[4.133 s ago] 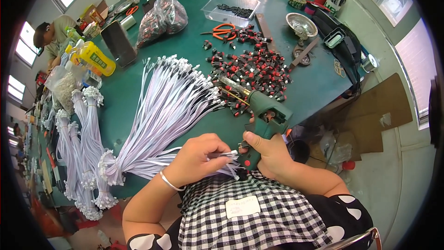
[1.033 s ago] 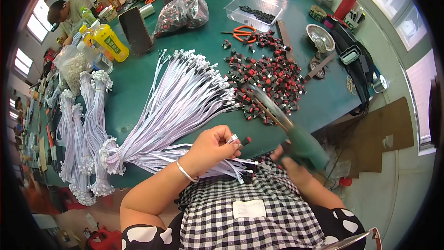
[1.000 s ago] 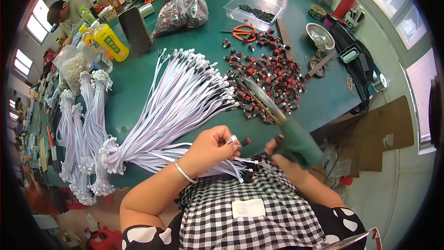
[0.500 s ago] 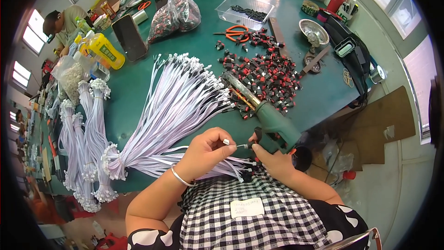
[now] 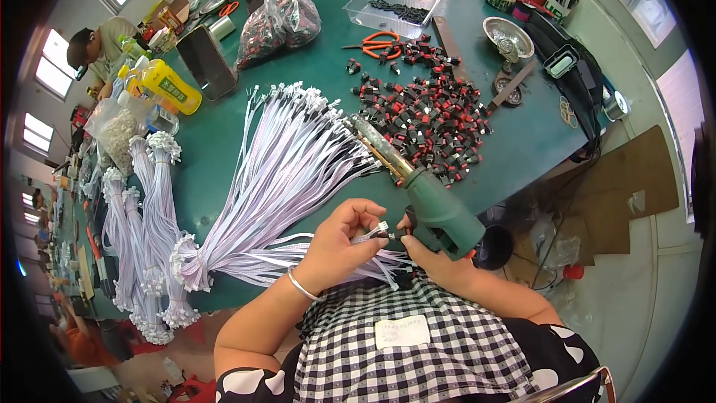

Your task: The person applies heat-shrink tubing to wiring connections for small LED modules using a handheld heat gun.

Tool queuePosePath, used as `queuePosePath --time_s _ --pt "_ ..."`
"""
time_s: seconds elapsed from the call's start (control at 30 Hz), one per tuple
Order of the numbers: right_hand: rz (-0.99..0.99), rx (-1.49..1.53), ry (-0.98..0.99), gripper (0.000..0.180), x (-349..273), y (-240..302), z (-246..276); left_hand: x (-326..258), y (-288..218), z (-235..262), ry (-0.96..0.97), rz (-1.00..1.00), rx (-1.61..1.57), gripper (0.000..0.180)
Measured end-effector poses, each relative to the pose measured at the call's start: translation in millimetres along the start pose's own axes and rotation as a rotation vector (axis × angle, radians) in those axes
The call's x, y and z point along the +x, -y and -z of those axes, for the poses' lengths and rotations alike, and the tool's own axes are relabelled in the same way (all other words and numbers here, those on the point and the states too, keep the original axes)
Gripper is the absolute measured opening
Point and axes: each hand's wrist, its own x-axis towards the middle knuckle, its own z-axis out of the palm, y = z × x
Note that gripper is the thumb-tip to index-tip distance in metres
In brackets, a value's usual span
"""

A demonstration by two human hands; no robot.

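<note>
In front of my apron, my left hand (image 5: 337, 246) is closed in a pinch on a white ribbon cable (image 5: 365, 237) whose small white plug sticks up past the fingertips. Close to its right, my right hand (image 5: 438, 263) pinches a small black part (image 5: 400, 232), mostly hidden by the fingers. The cable end and the black part meet or nearly meet between the fingertips. A green heat gun (image 5: 441, 205) with a metal barrel lies just beyond my right hand, pointing away to the left. A fan of white ribbon cables (image 5: 276, 172) spreads to the left of it.
Beyond the gun is a pile of black-and-red connectors (image 5: 429, 116). Orange-handled scissors (image 5: 380, 45), a clear tray (image 5: 358, 11) and a bag of parts (image 5: 280, 26) sit farther back. Bundled cables (image 5: 160, 194), bottles (image 5: 170, 86) and a phone (image 5: 206, 66) are left. A person (image 5: 112, 41) works far left.
The two hands have come closer together, and the cable's plug now reaches farther beyond my left fingertips. The view has shifted slightly.
</note>
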Motion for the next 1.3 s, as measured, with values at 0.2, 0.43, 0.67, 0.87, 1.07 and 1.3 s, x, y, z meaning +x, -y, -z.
queuePosePath --time_s 0.2,0.43,0.67,0.87,1.07,1.3 --pt "-0.1 0.164 0.032 0.025 -3.0 2.1 -0.4 0.3 4.3 1.1 -0.016 -0.024 0.107 0.043" --pt "0.022 -0.039 0.024 0.027 -6.7 -7.1 1.1 -0.6 0.7 -0.5 0.008 0.015 0.073 0.044" --pt "0.13 -0.178 0.054 0.032 -6.4 -12.8 3.1 0.4 -2.8 -0.4 -0.012 0.047 0.036 0.039" --pt "0.058 -0.15 0.072 0.026 -7.1 -9.5 2.3 0.1 -2.2 -6.0 -0.085 -0.066 0.211 0.036" --pt "-0.196 0.374 -0.116 0.017 -2.9 -6.2 5.3 -5.0 -12.6 -15.7 -0.174 -0.196 0.368 0.035" --pt "-0.473 0.477 -0.109 0.017 4.0 20.4 -1.1 -8.3 -8.4 -16.7 -0.176 -0.215 0.355 0.035"
